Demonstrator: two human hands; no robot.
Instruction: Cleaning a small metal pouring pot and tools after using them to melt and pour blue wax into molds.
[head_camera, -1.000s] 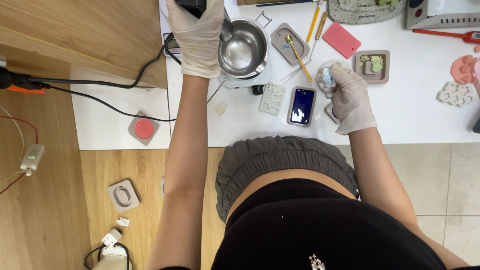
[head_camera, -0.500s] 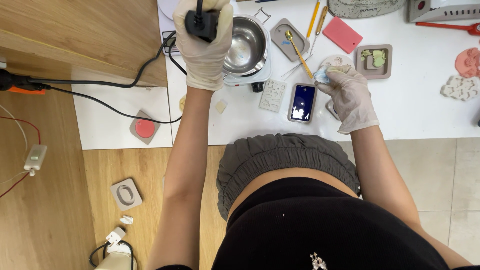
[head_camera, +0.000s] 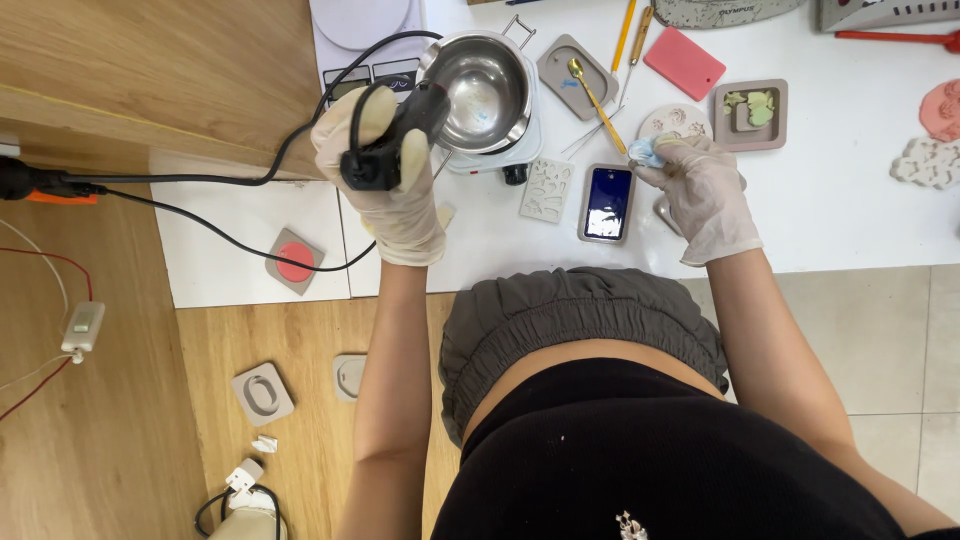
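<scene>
Left hand (head_camera: 385, 190) grips black corded tool (head_camera: 395, 140) beside steel pot (head_camera: 487, 92); right hand (head_camera: 700, 195) pinches blue wad (head_camera: 645, 152), maybe cloth.

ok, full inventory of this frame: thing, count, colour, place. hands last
black tool: 1, corded, in left hand
metal pot: 1, silver, on small white hotplate, top centre
grey tray: 1, right of pot
gold spoon: 1, lying across tray edge
blue mould: 1, dark blue in grey frame, table front
pale mould: 1, whitish, left of blue mould
pink block: 1, top right
square mould: 1, grey with green pieces, right
red disc mould: 1, grey frame, left table edge
blue lump: 1, light blue, in right fingertips
left hand: gloved, gripping tool
right hand: gloved, pinching lump
</scene>
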